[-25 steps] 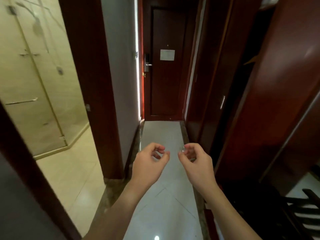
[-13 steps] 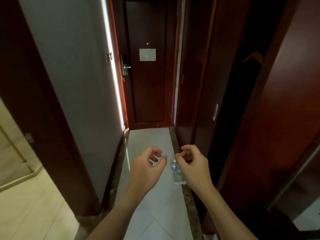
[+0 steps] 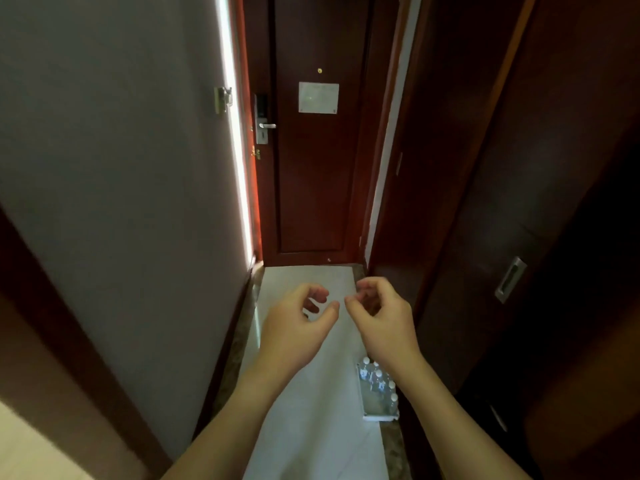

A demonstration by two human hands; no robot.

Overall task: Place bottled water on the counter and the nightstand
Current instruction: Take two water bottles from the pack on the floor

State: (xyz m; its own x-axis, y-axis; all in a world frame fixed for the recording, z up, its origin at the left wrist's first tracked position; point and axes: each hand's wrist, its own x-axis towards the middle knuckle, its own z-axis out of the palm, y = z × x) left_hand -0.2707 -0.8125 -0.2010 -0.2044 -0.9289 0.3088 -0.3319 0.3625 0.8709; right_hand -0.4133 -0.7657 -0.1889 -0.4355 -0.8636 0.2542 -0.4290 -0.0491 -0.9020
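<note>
Left hand (image 3: 294,327) and right hand (image 3: 384,320) loosely curled, holding nothing. Pack of bottled water (image 3: 377,389) on floor (image 3: 311,410) has drawn nearer; pickup pending.

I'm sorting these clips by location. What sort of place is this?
Probably a hotel room's entry hallway: the door has an electronic lock and a posted notice, and a case of water bottles sits on the floor.

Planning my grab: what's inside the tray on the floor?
Capped water bottles stand in the tray; the right forearm covers its far side, so no count.
</note>
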